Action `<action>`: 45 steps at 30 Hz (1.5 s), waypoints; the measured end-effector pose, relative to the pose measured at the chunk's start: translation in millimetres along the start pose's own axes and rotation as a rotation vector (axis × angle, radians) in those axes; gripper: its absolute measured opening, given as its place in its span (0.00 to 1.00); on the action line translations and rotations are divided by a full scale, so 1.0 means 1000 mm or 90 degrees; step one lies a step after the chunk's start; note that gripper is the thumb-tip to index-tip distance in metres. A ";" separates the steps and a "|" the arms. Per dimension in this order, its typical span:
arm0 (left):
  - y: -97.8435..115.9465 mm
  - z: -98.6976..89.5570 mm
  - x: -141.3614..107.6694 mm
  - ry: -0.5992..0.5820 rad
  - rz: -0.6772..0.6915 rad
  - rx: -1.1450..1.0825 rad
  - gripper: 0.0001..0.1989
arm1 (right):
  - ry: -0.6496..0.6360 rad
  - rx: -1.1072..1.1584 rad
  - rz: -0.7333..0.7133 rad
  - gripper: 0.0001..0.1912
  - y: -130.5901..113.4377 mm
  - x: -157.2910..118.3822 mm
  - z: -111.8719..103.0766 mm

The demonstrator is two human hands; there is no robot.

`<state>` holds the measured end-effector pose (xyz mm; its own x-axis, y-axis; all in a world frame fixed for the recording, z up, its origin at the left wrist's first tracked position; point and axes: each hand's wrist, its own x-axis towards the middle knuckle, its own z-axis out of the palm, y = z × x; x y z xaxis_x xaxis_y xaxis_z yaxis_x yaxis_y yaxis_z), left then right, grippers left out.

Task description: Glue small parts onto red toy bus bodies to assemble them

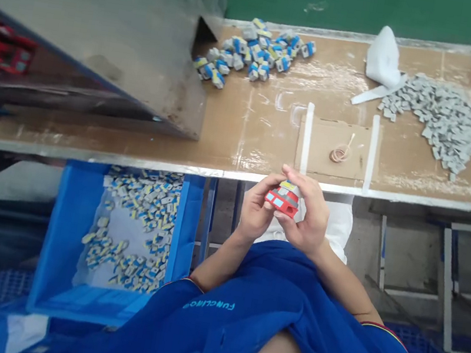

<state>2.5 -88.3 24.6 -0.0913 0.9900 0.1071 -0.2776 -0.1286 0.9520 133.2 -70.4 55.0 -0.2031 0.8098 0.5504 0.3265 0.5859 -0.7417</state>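
Observation:
Between both hands, just off the table's front edge, is a small red toy vehicle part (283, 203) with light-blue windows and a grey band. A grey and yellow piece (288, 185) sits on top of it. My left hand (258, 204) is closed around its left side, the thumb near the windows. From the right, my right hand (311, 212) grips the same toy, its fingers over the top and its thumb below. The palms and some fingertips hide parts of the toy.
Blue, grey and yellow pieces (259, 52) lie heaped at the table's back. A pile of small grey parts (445, 120) and a white foam wrap (384, 57) lie right. A cardboard pad (318, 163) bears a coiled band (339, 153). A blue bin (186, 228) stands below; a metal chute (108, 19) rises left.

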 end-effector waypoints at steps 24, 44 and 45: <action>-0.057 0.019 -0.026 -0.099 0.106 0.369 0.20 | -0.009 0.022 0.202 0.21 0.065 -0.088 -0.047; -0.080 0.017 -0.020 -0.072 0.166 0.384 0.23 | 0.024 0.031 0.216 0.25 0.085 -0.092 -0.039; -0.081 0.016 -0.019 -0.077 0.171 0.385 0.23 | 0.022 0.028 0.217 0.25 0.085 -0.092 -0.040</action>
<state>41.7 -95.8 -50.5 0.0351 0.9319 0.3611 0.3281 -0.3520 0.8766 216.1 -96.3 -43.3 -0.0578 0.9584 0.2795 0.3296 0.2826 -0.9008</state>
